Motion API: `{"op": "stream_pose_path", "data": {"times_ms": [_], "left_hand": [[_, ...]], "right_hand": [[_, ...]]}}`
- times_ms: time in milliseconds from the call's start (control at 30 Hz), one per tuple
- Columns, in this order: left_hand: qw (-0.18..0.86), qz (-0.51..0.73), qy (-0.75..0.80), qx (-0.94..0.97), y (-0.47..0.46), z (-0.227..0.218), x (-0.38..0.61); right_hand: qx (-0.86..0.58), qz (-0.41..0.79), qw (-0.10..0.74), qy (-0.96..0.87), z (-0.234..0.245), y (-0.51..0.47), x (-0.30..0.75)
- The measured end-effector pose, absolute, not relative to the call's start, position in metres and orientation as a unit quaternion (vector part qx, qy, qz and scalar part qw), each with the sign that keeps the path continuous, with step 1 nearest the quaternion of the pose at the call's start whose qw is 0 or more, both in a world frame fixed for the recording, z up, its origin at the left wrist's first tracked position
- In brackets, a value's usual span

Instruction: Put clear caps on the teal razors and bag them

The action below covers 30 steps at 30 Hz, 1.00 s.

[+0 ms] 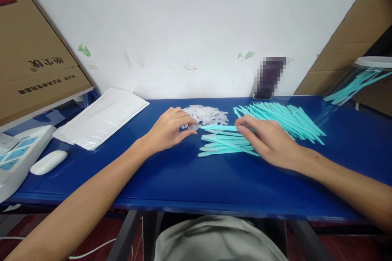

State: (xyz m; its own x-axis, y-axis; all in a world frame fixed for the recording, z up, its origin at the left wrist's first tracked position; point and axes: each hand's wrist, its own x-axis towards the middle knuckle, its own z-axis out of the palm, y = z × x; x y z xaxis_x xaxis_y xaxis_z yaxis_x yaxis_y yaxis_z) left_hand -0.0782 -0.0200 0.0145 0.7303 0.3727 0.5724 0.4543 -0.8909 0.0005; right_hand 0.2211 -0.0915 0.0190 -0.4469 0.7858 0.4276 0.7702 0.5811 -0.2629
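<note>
My left hand pinches a small translucent plastic cap between thumb and forefinger. In my right hand, a slim teal eyebrow razor is held by its right end, lying level with its left tip at the cap. Whether the tip is inside the cap is too small to tell. Just behind my left fingers is a heap of similar translucent caps. Below the held razor lies a loose stack of teal razors, partly covered by my right hand. A larger pile of teal razors spreads behind that hand.
On the blue table, a white plastic mailer, a white oval case and a white device are at left. A phone leans on the wall. A clear tub with teal razors stands right; cardboard rises left.
</note>
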Motion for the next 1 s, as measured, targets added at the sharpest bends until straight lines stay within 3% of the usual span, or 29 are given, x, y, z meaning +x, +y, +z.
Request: {"op": "stream_pose_path", "data": {"times_ms": [667,1000], "left_hand": [[0.097,-0.34,-0.214,-0.911,-0.028,0.011,-0.067],[0.056,-0.34,-0.202,-0.917,-0.032,0.007,-0.062]], "right_hand": [[-0.477,0.025,0.266,-0.837,0.019,-0.092,0.22],[-0.456,0.03,0.273,-0.846,0.02,-0.093,0.219]]}}
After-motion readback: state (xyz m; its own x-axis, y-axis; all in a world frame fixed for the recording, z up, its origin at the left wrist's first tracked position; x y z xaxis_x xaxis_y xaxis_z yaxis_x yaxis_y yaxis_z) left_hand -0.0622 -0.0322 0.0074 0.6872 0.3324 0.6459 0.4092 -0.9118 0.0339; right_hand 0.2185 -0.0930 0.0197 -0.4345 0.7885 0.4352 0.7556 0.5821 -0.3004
